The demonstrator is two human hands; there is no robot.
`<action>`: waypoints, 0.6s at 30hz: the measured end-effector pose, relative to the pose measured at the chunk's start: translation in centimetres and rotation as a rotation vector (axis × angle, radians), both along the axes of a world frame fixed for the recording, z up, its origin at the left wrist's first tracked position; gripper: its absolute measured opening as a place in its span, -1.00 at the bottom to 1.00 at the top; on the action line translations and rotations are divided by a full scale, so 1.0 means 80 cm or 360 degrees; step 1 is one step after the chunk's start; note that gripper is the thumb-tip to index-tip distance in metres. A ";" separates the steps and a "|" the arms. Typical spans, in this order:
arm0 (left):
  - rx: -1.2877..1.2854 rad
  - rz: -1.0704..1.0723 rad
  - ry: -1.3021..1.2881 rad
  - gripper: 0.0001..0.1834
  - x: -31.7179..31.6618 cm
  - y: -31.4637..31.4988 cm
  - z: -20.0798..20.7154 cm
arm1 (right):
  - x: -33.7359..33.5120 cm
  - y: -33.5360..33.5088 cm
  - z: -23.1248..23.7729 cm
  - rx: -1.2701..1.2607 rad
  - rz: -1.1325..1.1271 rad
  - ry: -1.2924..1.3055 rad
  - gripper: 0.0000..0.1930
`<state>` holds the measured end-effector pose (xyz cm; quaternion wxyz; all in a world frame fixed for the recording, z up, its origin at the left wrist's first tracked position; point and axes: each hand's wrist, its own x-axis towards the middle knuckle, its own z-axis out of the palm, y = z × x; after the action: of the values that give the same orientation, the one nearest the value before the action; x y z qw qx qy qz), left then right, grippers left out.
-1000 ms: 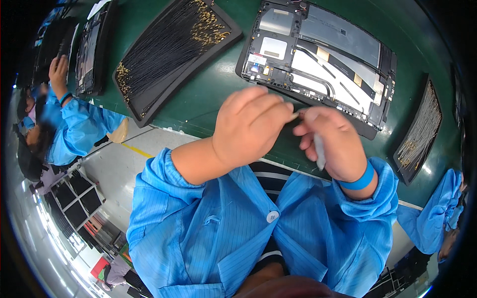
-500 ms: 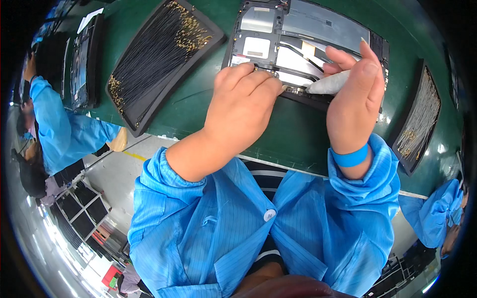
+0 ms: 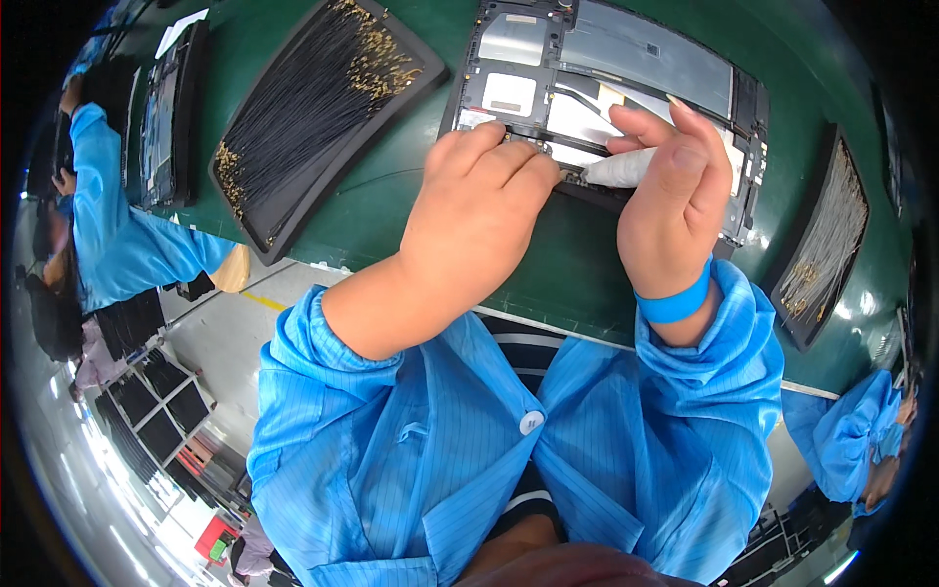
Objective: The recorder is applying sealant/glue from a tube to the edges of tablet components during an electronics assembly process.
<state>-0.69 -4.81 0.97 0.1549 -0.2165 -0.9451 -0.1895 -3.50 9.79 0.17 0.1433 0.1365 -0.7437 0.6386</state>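
An opened flat electronic device, probably a tablet, lies before me with its grey battery panel and inner parts bare. My left hand bends its closed fingers over the near edge. From its side a thin black cable trails left across the table; the fingertips' exact hold on it is hidden. My right hand has its fingers apart, a blue band around the wrist. A white cover sheathes what looks like its index finger, whose tip touches the device's near edge beside my left fingertips.
A black tray of black cables with gold-coloured ends lies to the left on the green table. Another tray, holding grey cables, is at the right. More devices stand farther left. People in blue sleeves sit at both sides.
My right hand has shifted left, its white-covered fingertip sliding along the device's edge toward my left fingers. My left hand stays nearly in place. The co-worker's arm at the left has moved.
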 end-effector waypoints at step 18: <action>-0.0049 0.0027 -0.0044 -0.81 0.003 0.002 0.008 | -0.015 -0.005 0.022 -0.0143 -0.0062 -0.0665 -0.77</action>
<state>-0.42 -4.62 1.63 0.1401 -0.2082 -0.9517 -0.1766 -4.68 9.41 1.93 0.0043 -0.0197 -0.7306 0.6826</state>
